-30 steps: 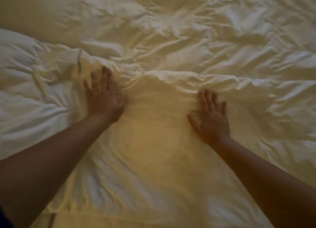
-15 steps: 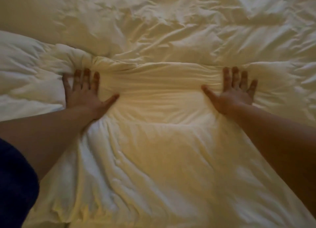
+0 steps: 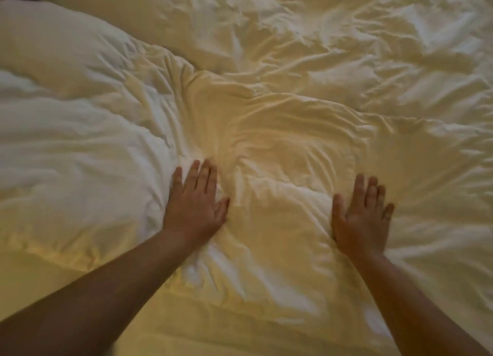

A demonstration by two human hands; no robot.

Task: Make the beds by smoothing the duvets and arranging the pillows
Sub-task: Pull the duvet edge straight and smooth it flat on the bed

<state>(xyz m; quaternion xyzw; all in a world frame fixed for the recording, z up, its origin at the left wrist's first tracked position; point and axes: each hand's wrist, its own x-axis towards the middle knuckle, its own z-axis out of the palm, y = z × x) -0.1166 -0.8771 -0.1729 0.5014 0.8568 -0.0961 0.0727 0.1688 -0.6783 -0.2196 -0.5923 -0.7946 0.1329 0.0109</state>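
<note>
1. The cream duvet (image 3: 293,131) covers the whole bed, rumpled throughout.
2. The left hand (image 3: 196,201) lies flat on it, fingers straight, grasping nothing.
3. The right hand (image 3: 360,217) likewise presses flat, apart from the left.
4. A pillow (image 3: 53,48) sits far left.

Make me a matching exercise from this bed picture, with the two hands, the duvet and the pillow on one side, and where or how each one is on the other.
Column one:
1. left hand
2. right hand
3. duvet
4. pillow

Column two:
A. puffy, at the upper left of the view
B. flat on the duvet, near the middle of the view
C. creased, spread across the bed
D. flat on the duvet, toward the right side of the view

Pairs: 1-B, 2-D, 3-C, 4-A
</note>
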